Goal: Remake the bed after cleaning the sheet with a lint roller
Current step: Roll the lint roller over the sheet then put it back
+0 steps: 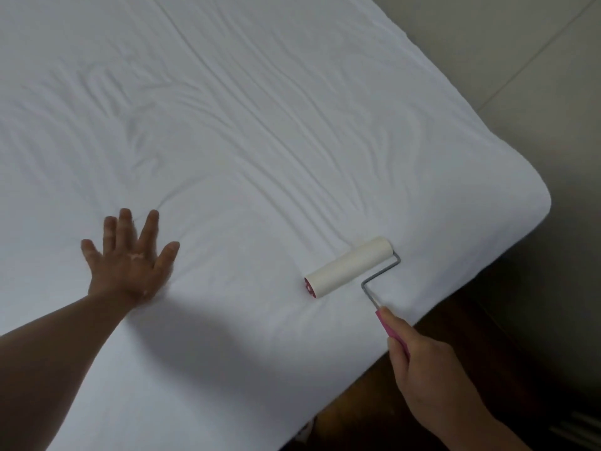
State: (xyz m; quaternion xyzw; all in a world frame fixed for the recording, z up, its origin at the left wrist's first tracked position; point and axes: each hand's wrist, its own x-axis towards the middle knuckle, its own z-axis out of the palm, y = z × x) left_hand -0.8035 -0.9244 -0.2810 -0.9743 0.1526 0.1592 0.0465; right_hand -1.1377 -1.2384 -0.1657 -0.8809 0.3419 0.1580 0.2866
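Nearest the camera, the right hand [426,362] grips the pink handle of the lint roller [349,267], whose pale sticky drum lies on the white sheet [260,125] close to the bed's near corner. Farther left, the left hand [130,258] presses flat on the sheet with its fingers [151,222] spread and straight, holding nothing. Beyond both run long wrinkles, and rolling across them could drag the loose fabric, bunch it under the drum and miss lint in the folds.

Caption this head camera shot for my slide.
Right hand holds lint roller on wrinkled white sheet; left hand rests flat.
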